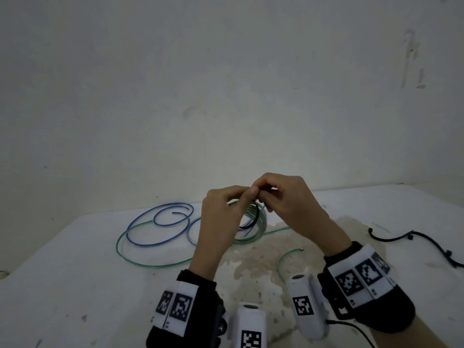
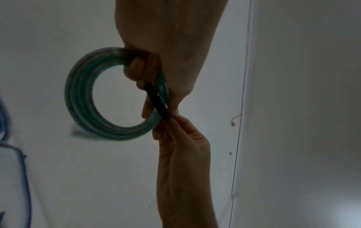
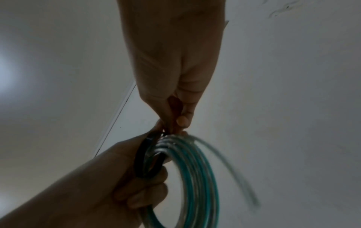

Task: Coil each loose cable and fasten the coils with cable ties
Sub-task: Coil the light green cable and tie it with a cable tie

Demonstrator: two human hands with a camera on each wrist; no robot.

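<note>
My left hand [image 1: 241, 197] grips a coil of clear green cable [image 1: 262, 223] above the table, fingers curled through its ring [image 2: 82, 95]. A black cable tie [image 2: 157, 101] is looped around the coil's strands next to those fingers. My right hand [image 1: 262, 189] meets the left one above the coil and pinches the tie's end between thumb and fingertips [image 3: 182, 121]. In the right wrist view the tie loop [image 3: 143, 155] hugs the coil [image 3: 197, 177], and a loose green tail [image 3: 236, 171] swings off it, blurred.
A loose blue cable [image 1: 160, 223] lies in curls on the white table [image 1: 75, 285] at the left, with a green strand [image 1: 130, 256] around it. A short green arc [image 1: 286, 254] lies near my right wrist. Black cable ties [image 1: 401, 237] lie far right. A wall stands close behind.
</note>
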